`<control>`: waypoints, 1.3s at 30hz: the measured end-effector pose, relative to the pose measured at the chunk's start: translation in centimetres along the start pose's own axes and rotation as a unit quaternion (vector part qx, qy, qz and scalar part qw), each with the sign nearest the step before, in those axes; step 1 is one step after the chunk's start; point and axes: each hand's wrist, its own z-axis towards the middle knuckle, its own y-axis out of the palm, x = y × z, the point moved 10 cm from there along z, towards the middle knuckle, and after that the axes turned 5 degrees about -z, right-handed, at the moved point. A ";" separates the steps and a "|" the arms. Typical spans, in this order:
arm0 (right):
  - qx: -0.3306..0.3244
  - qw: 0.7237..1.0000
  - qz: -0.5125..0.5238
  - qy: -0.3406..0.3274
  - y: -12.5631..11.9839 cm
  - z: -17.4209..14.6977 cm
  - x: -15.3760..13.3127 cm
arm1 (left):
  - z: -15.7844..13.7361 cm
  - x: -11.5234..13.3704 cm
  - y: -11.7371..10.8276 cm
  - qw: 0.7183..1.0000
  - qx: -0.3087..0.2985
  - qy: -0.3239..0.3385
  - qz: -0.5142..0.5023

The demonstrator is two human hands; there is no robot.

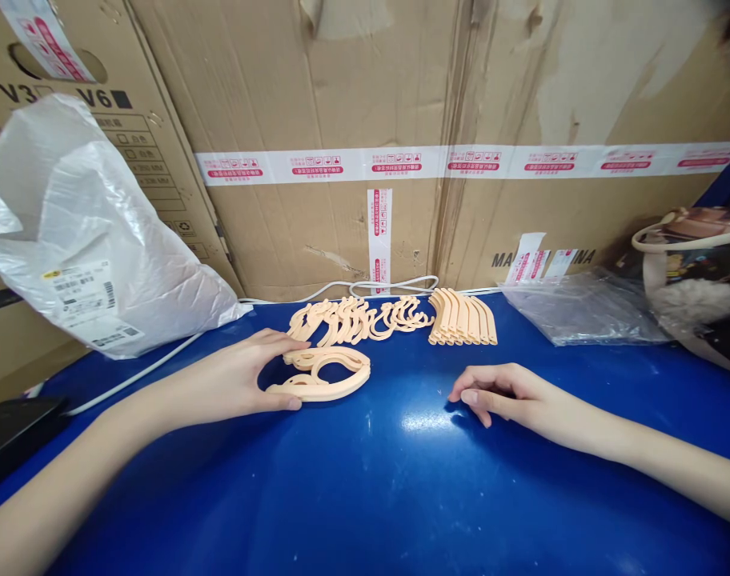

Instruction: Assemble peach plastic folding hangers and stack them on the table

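On the left, my left hand point(245, 376) is closed around the end of a folded peach-coloured plastic folding hanger point(341, 392), thumb at the near side and fingers at the far side. The hanger lies on the blue tabletop, its curved parts forming a loop. Behind it are several loose hook-shaped hanger pieces point(346, 320) in a row. To their right, curved hanger arms point(461, 316) sit in a neat stack. My right hand point(503, 392) hovers low over the table at the right, fingers curled in and thumb against the forefinger, with nothing visible in it.
A large cardboard box point(341, 232) stands along the back. At the left are a white plastic mailing bag point(101, 256) and a dark flat object point(17, 440). A white cable point(137, 374) runs behind the pieces. Clear plastic bags point(587, 308) and a bag with a strap point(695, 272) lie right.
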 end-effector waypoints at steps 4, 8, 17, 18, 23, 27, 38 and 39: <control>-0.002 1.000 -0.003 -0.001 0.0 -0.1 0.0 | -0.1 0.0 0.0 1.000 -0.001 0.001 -0.013; -0.002 1.000 -0.005 0.001 0.0 0.0 0.0 | -0.1 0.0 0.0 1.000 -0.012 -0.006 -0.007; -0.001 1.000 -0.006 -0.001 0.0 0.1 -0.1 | 0.0 -0.1 0.2 1.000 -0.016 -0.012 -0.010; -0.001 1.000 -0.006 -0.002 0.0 0.1 -0.1 | 0.0 0.0 0.2 1.000 -0.020 -0.012 -0.008; -0.001 1.000 -0.009 -0.002 0.0 0.1 -0.1 | -0.2 0.0 0.3 0.999 -0.028 -0.017 -0.005; 0.000 1.000 -0.017 0.000 0.0 0.1 0.0 | -0.2 0.1 0.2 0.999 -0.025 -0.023 -0.005; -0.001 1.000 -0.020 -0.001 0.0 0.1 0.0 | -0.1 0.1 0.3 1.000 -0.021 -0.021 -0.005; -0.002 1.000 -0.019 -0.002 0.0 0.1 0.0 | -0.1 0.0 0.3 1.000 -0.020 -0.020 -0.006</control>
